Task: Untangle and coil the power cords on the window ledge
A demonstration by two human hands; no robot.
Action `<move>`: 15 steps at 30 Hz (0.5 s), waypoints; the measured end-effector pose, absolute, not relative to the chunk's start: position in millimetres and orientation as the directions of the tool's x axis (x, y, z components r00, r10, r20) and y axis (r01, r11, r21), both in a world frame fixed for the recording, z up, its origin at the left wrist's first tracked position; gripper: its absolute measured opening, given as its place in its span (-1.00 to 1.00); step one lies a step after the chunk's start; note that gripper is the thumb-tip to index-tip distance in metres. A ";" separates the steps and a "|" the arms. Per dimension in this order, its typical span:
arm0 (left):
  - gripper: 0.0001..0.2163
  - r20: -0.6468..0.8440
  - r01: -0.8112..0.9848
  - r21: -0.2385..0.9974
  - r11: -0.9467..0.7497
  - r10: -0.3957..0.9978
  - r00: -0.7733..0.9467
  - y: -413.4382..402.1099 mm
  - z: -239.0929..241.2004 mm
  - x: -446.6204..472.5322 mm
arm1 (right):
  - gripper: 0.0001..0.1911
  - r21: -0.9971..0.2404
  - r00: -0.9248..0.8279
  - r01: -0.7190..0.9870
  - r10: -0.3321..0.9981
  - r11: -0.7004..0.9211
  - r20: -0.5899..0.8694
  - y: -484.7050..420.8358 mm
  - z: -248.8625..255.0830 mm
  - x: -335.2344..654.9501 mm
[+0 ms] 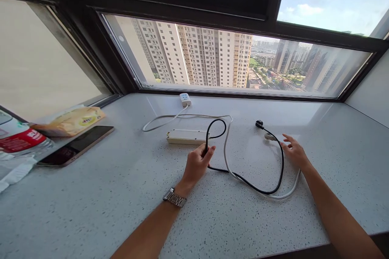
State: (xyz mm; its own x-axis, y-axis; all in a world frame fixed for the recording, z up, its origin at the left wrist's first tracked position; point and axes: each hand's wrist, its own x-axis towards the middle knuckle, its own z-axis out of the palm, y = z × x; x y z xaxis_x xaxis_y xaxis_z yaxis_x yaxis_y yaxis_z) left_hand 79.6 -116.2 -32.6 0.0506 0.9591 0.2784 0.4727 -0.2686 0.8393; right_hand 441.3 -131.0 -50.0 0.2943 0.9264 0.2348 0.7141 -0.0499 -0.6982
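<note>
My left hand (196, 164), with a metal watch on its wrist, pinches a black power cable (283, 162) between thumb and fingers. Just behind that hand lies a long off-white block like a power strip (186, 136), where the black cable seems to enter its right end. At the cable's other end is a black plug (259, 124). My right hand (294, 150) is beside a white plug (269, 136), its fingers apart; whether they touch it I cannot tell. A white cable (225, 151) crosses under the black one and loops back to a small white socket block (185, 99).
The speckled white counter (127, 210) runs up to a dark window frame (243, 95). At the left lie a phone (77, 145), a yellow tissue pack (73, 121) and a bottle with a red label (21, 139). A white wall (372, 85) closes the right side.
</note>
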 end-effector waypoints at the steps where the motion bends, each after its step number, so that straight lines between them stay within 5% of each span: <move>1: -0.66 0.275 0.470 0.841 -0.268 0.960 0.054 -116.3 -32.7 79.5 | -0.48 -0.660 0.306 0.745 0.929 -0.097 0.209 -131.1 -50.6 442.1; 5: -0.63 0.274 0.463 0.845 -0.269 0.960 0.058 -116.0 -33.5 79.0 | -0.60 -0.601 0.321 0.774 0.942 -0.200 0.101 -133.8 -48.0 439.4; 8: -0.60 0.287 0.463 0.845 -0.266 0.958 0.027 -114.3 -35.2 78.2 | -0.61 -0.698 0.269 0.694 0.963 -0.177 0.023 -138.3 -39.9 435.7; 13: -0.58 0.295 0.449 0.852 -0.269 0.955 0.012 -113.2 -35.6 77.8 | -0.56 -0.891 0.166 0.266 0.928 -0.368 -0.334 -153.0 -23.8 454.6; 15: -0.59 0.298 0.449 0.853 -0.268 0.954 0.002 -113.7 -34.4 78.4 | -0.57 -0.915 0.191 0.108 0.912 -0.388 -0.364 -160.8 -20.0 470.4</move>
State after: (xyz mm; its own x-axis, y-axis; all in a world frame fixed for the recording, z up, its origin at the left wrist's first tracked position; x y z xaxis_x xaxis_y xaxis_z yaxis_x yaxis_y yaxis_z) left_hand 78.4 -113.7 -34.4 0.0024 0.9545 0.2982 0.4485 -0.2676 0.8528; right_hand 470.4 -160.8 -20.0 0.1906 0.9117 -0.3639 0.1082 -0.3879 -0.9153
